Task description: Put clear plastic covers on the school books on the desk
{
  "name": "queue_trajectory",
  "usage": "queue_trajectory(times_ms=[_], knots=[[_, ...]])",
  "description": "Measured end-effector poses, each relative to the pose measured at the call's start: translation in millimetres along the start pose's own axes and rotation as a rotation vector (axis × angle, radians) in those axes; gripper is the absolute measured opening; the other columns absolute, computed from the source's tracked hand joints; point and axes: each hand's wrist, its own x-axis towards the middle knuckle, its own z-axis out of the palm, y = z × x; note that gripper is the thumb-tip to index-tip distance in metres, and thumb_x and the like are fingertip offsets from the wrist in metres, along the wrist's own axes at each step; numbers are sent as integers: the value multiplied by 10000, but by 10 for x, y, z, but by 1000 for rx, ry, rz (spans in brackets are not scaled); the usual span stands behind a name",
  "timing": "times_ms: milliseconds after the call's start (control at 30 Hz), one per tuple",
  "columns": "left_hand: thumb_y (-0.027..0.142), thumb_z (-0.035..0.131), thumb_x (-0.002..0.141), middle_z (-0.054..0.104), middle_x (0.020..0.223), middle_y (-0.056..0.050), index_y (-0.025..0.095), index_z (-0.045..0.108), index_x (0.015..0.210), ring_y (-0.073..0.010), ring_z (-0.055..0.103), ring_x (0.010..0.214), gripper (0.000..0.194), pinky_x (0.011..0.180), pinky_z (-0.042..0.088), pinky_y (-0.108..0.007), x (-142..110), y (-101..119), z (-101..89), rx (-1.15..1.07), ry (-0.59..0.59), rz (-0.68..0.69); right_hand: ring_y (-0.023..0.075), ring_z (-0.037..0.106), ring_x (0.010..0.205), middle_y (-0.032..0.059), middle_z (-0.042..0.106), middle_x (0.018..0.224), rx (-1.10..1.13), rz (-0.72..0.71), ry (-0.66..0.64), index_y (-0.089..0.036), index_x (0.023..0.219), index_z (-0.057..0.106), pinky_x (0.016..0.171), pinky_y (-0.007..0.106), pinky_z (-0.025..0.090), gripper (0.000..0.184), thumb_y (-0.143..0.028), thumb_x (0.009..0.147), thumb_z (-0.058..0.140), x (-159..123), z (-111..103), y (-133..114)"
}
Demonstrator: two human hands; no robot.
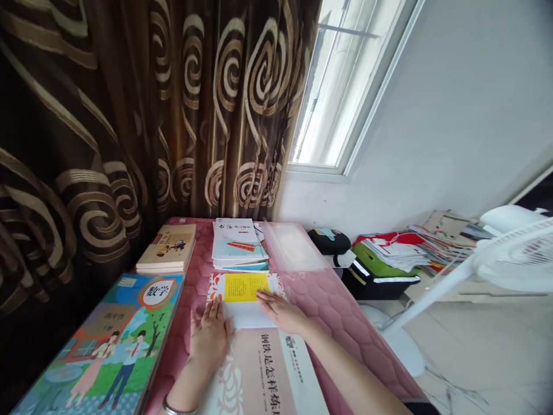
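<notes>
A paperback book (246, 363) with a beige and white cover and dark Chinese lettering lies before me on a pink quilted surface (341, 325). At its far end is a section with a yellow text panel (242, 288) and a red leaf pattern, crossed by a white band. My left hand (211, 334) rests on the book's left edge, fingers extended and pointing away. From the right, my right hand (283, 311) reaches across, its fingers laid flat at the panel's right edge. Neither hand grasps anything. A bracelet circles the left wrist.
At left lie a large maths textbook (116, 346) and a stack of tan books (166, 251). Booklets (239, 242) and clear plastic sheets (294, 248) lie beyond the book. A white fan (453, 276) stands at right, near a green-and-black box (384, 276). A patterned curtain (207, 109) hangs behind.
</notes>
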Motion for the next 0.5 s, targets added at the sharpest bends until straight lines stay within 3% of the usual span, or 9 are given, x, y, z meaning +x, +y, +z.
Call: queue_trajectory(times_ms=[133,233,367,500], knots=[[163,301,900,381,1499,-194,104,469,1402,-366,408,1357,533,1087,126,-721,106,266,-31,101,-96,-52,178,486,1309,42,581,1373,67,79,207,-216,1246,646,1133,347,323,513,-466,999,272,-243,-138,337],[212,332,911,361,1506,-222,82,450,1413,-354,322,1410,532,1116,66,-681,286,689,-15,-15,-247,96,182,596,1167,48,669,1238,60,133,299,-224,1078,714,1042,321,416,395,-396,971,375,-192,-160,472],[339,341,929,284,1568,-130,155,396,1456,-289,266,1444,561,1155,182,-554,505,1245,93,-129,-298,237,239,617,1066,97,684,1100,-23,291,405,-195,947,706,957,382,454,250,-386,877,561,-63,-174,606],[367,278,942,216,1587,-159,106,338,1480,-299,195,1465,601,1167,156,-545,524,1425,182,-183,-262,263,280,622,1032,112,687,1043,-92,474,465,-197,867,693,891,385,473,298,-465,741,718,40,-244,721]])
